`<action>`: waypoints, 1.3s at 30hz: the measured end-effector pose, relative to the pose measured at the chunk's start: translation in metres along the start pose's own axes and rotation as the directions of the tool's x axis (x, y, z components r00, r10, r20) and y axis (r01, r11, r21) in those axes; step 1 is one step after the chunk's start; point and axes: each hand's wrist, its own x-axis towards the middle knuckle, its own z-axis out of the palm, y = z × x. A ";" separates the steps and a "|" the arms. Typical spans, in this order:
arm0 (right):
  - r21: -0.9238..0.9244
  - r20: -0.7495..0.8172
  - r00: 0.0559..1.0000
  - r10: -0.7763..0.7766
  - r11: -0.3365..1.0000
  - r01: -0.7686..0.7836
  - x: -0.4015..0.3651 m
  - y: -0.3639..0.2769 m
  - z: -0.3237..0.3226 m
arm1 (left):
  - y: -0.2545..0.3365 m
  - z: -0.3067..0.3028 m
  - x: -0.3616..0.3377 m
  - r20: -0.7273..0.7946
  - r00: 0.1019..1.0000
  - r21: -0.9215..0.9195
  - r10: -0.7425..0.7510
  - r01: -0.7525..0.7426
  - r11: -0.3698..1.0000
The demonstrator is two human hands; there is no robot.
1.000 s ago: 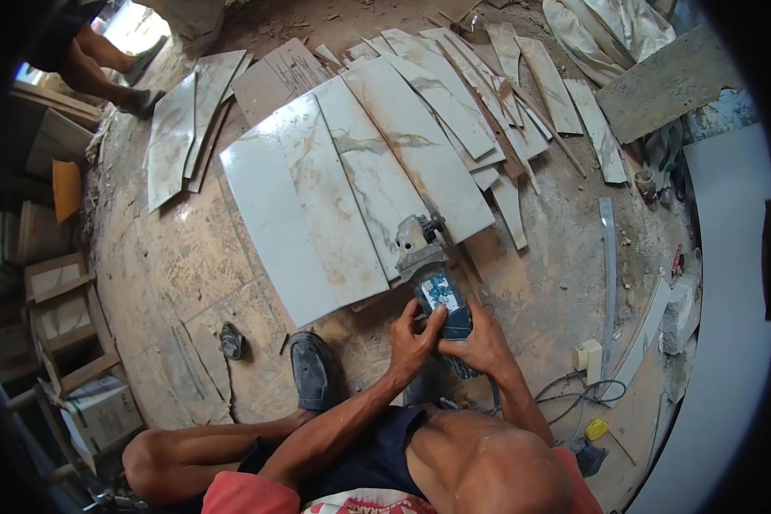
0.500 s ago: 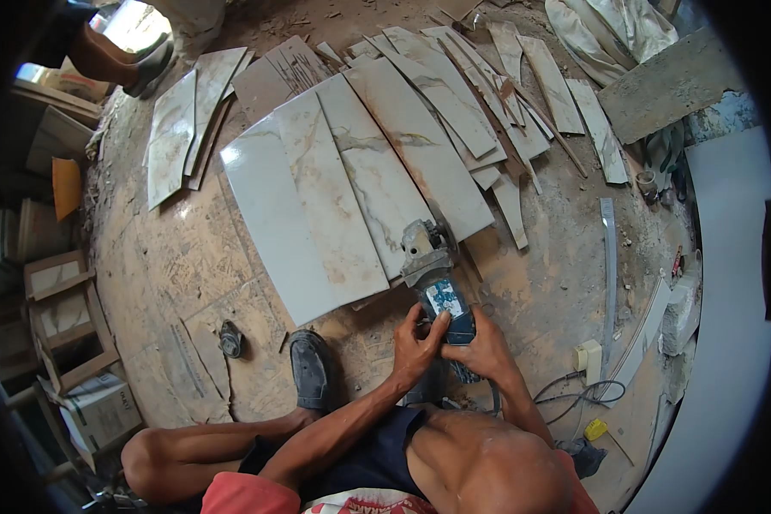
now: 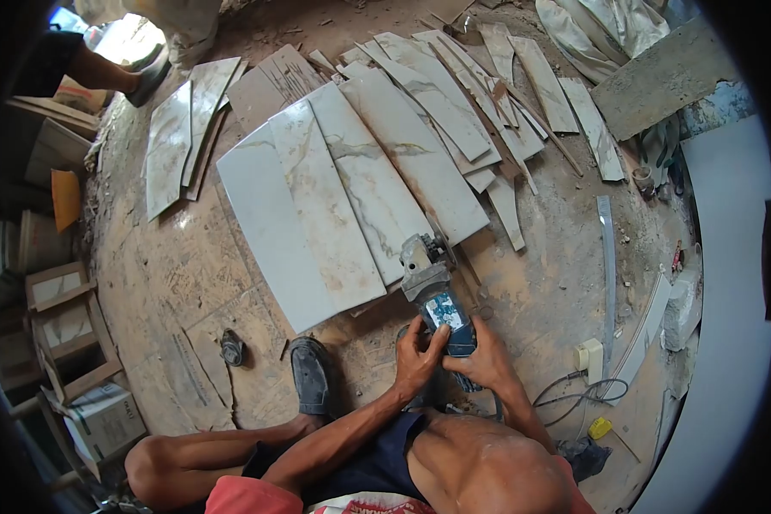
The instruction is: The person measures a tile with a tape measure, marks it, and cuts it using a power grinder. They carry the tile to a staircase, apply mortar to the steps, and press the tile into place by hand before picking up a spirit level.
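Both of my hands are wrapped round the blue body of an angle grinder (image 3: pixel 438 300). My left hand (image 3: pixel 418 353) grips its left side, and my right hand (image 3: pixel 483 353) closes on the right side near the rear. The grinder's grey metal head points away from me, with its disc at the lower edge of a white marbled tile (image 3: pixel 420 154). More marbled tiles (image 3: pixel 330 214) lie overlapping to the left of it. Whether the disc touches the tile I cannot tell.
Cut tile strips (image 3: pixel 454 94) are piled behind, others (image 3: pixel 170 150) at the upper left. A metal straightedge (image 3: pixel 606 257), a cable (image 3: pixel 574 398) and a yellow tape measure (image 3: pixel 600 427) lie at right. Another person's foot (image 3: pixel 150 75) is at the upper left. A cardboard box (image 3: pixel 103 418) stands at lower left.
The grinder and both hands have shifted slightly down toward me. The whole view has also moved a little. The other person's foot at the upper left has shifted slightly.
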 end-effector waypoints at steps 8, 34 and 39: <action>-0.026 -0.036 0.999 -0.027 0.999 0.026 0.006 -0.023 -0.010 | 0.024 0.004 0.012 0.028 1.000 -0.061 0.005 -0.003 0.998; 0.451 -0.133 0.972 -0.191 0.862 0.231 -0.005 -0.004 -0.044 | 0.080 0.015 0.063 0.628 0.752 -0.003 -0.201 0.260 0.966; 0.271 -0.530 0.848 -0.025 0.942 0.197 -0.024 0.029 -0.055 | 0.098 0.002 0.059 0.731 0.665 0.600 -0.153 -0.521 0.607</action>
